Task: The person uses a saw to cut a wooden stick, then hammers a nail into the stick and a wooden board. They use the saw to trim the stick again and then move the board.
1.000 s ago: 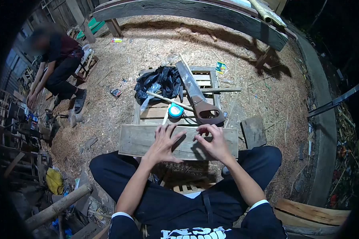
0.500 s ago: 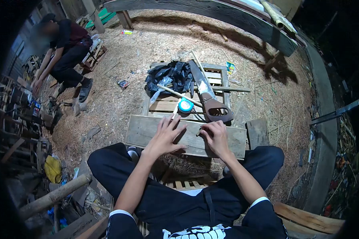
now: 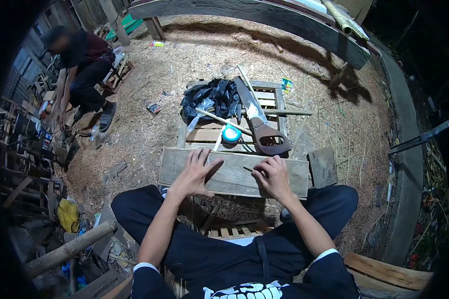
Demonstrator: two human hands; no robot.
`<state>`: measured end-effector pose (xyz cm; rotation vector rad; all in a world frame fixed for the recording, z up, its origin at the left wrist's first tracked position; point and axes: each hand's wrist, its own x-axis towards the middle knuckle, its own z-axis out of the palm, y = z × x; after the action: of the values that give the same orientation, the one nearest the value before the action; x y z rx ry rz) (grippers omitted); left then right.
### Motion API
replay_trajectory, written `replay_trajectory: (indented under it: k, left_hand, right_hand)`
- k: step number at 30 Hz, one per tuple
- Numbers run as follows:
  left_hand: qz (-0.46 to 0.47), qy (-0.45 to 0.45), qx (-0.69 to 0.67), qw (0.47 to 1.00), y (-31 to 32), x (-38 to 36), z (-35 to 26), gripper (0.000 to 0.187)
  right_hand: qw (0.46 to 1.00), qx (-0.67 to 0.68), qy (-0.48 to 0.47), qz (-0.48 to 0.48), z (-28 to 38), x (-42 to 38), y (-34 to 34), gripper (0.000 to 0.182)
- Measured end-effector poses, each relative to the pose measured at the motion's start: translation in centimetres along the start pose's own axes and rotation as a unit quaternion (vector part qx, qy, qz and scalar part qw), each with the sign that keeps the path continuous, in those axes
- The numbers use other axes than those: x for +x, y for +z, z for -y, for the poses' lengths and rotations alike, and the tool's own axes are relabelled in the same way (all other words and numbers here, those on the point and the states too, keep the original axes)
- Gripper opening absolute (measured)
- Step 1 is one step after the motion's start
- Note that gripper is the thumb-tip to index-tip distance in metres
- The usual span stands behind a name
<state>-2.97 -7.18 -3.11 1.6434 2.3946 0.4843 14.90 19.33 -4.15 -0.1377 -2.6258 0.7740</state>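
A long grey wooden board (image 3: 229, 174) lies crosswise in front of my knees. My left hand (image 3: 192, 174) rests on its left part with the fingers spread. On the right part, my right hand (image 3: 273, 177) pinches a small dark stick (image 3: 248, 169), its tip pointing left. Just beyond the board, a slatted wooden stand (image 3: 204, 134) carries a handsaw (image 3: 268, 137) with a brown handle, a teal tape measure (image 3: 231, 133), a black plastic bag (image 3: 217, 99) and thin sticks.
Another person (image 3: 85, 70) bends down at the far left beside piled wood. A dark beam (image 3: 254, 17) crosses the top of the view. A short board (image 3: 323, 167) lies right of the long one. Wood shavings cover the ground.
My left hand has shifted a little to the left on the board. The small stick in my right hand now points more to the left. The other person has leaned further down.
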Motion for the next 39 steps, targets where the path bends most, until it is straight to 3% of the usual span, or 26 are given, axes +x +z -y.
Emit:
replay_trajectory:
  k: [11,13,18,26,31,33,38,39]
  left_hand:
    - [-0.06,0.05,-0.044,0.996,1.9,1.5,-2.4,0.129]
    - [-0.064,0.027,-0.121,0.99,1.0,0.9,-2.1,0.123]
    - [-0.017,0.021,-0.079,0.996,-1.4,-1.8,0.0,0.102]
    - [-0.111,0.003,-0.059,0.992,0.3,-3.4,2.1,0.078]
    - [-0.148,-0.02,-0.085,0.985,1.1,-5.4,3.3,0.063]
    - [-0.158,-0.028,-0.08,0.984,1.2,-5.8,3.6,0.06]
    - [-0.178,-0.047,-0.084,0.979,1.0,-6.5,3.6,0.055]
    - [-0.212,-0.039,-0.077,0.973,0.9,-6.4,3.5,0.046]
  right_hand:
    - [1.0,0.001,-0.024,0.007,1.6,-0.6,1.3,0.023]
    - [1.0,-0.01,0.011,-0.018,1.8,-0.3,1.2,0.032]
    - [0.997,-0.032,0.069,-0.028,3.2,0.4,0.9,0.04]
    - [0.999,-0.019,0.02,-0.026,5.1,0.5,4.8,0.018]
    - [1.0,0.0,-0.02,0.004,6.3,2.7,6.9,0.018]
    - [0.989,-0.085,-0.113,0.031,6.5,3.5,7.7,0.018]
    - [0.99,-0.077,-0.111,0.031,9.2,4.9,10.9,0.014]
    - [0.992,-0.078,-0.099,0.031,9.7,5.1,11.4,0.013]
